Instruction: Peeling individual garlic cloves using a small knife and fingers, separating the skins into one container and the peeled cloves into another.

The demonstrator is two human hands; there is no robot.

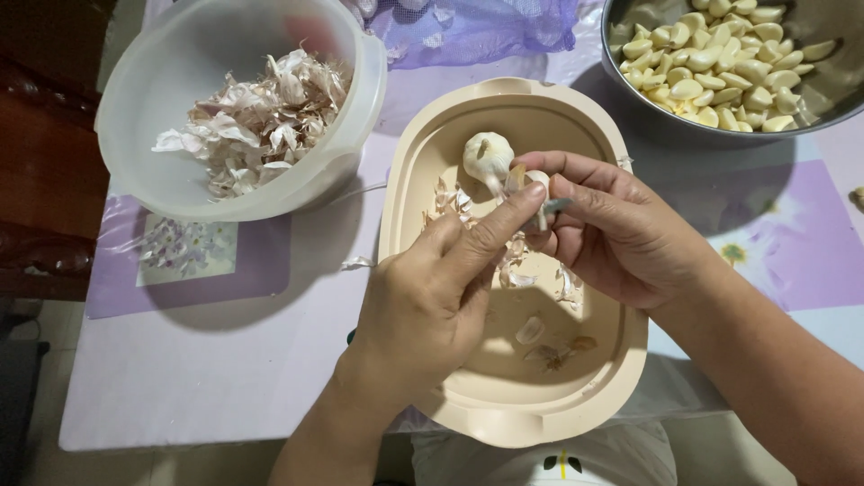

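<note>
Both hands meet over a beige tray [594, 378] at the middle of the table. The left hand [432, 297] reaches in from the near side with its thumb stretched up to a garlic clove [538, 184], its other fingers curled under so that what they grip is hidden. The right hand [612, 229] comes from the right and closes around the same clove, with a small blade [555, 206] showing between its fingers (only the tip can be seen). Just beyond the clove, at the far end of the tray, lies a whole garlic bulb [487, 155], touching or nearly touching the fingers. Loose skins [540, 351] are scattered on the tray floor, under and nearer than the hands. To the far left stands a translucent tub [351, 144] heaped with papery peels [261, 117]. At the far right a metal bowl [810, 99] holds many peeled cloves [711, 63]. A purple net bag [477, 31] lies at the far edge between the two.
</note>
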